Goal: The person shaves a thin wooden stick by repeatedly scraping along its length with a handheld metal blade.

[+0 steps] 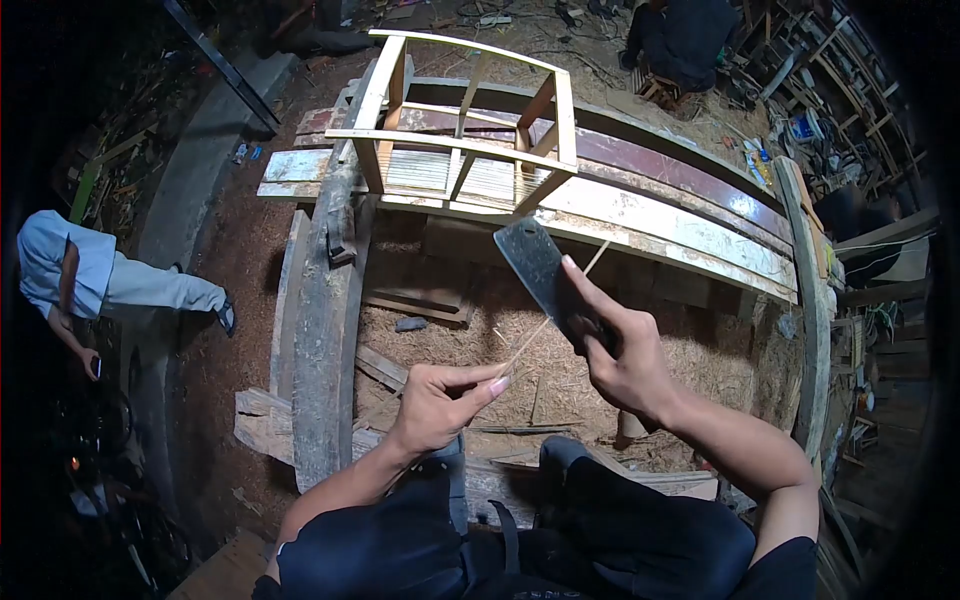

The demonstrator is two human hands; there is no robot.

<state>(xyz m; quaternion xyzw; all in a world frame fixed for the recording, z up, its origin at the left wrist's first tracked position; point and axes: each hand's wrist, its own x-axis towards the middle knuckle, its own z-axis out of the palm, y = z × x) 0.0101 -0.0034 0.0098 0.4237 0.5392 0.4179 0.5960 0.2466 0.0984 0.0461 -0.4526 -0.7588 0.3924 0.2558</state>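
Note:
My left hand (440, 405) pinches one end of a thin strip of wood or bamboo (528, 343) between thumb and fingers. The strip slants up to the right, passing by the blade. In my right hand (625, 355) is a dark cleaver (532, 265) with a broad blade and a hole near its far corner; my fingers wrap round its handle, and the index finger lies along the blade. Whether the blade touches the strip I cannot tell. Beyond both hands, a wooden frame (450, 145) with thin slats or strips across it rests on the workbench.
The plank workbench (690, 255) spans the view, with a thick beam (322, 350) at left and a post (800, 250) at right. Shavings cover the ground (560, 385). A person (70, 265) stands at left holding a phone; another person (690, 40) is at the back.

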